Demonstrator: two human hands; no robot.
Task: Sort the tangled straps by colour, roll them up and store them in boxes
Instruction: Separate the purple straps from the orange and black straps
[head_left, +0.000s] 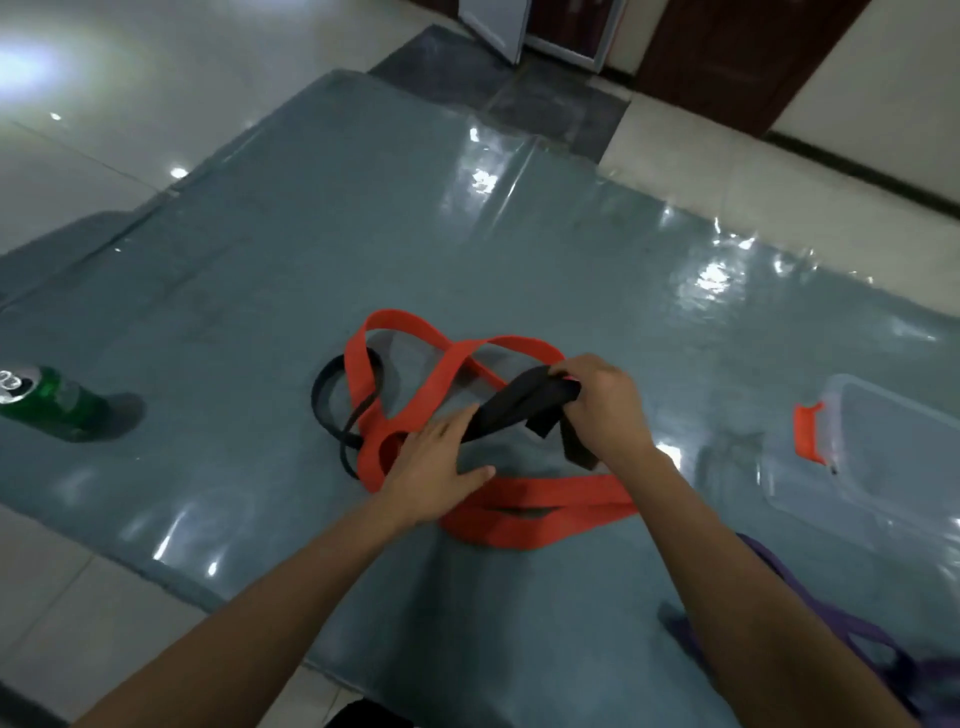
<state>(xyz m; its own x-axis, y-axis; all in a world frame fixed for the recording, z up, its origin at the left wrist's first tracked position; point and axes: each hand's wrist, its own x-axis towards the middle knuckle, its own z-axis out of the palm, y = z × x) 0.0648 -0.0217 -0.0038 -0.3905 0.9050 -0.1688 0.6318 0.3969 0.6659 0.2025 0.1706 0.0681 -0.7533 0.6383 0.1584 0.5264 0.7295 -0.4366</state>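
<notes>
A wide red strap (524, 499) lies in tangled loops on the grey-blue mat (322, 249). A black strap (509, 410) is lifted above it; my right hand (602, 402) grips its bunched end, with a short tail hanging below. My left hand (439, 470) rests with straight fingers against the black strap's lower part and on the red loops. More of the black strap (332, 405) loops on the mat to the left, threaded through the red one. A purple strap (831, 623) lies at the lower right, partly behind my right forearm.
A clear plastic box (883, 452) with an orange latch (809, 431) stands on the mat to the right. A green drinks can (49, 402) lies on its side at the left edge. Glossy tiled floor surrounds the mat.
</notes>
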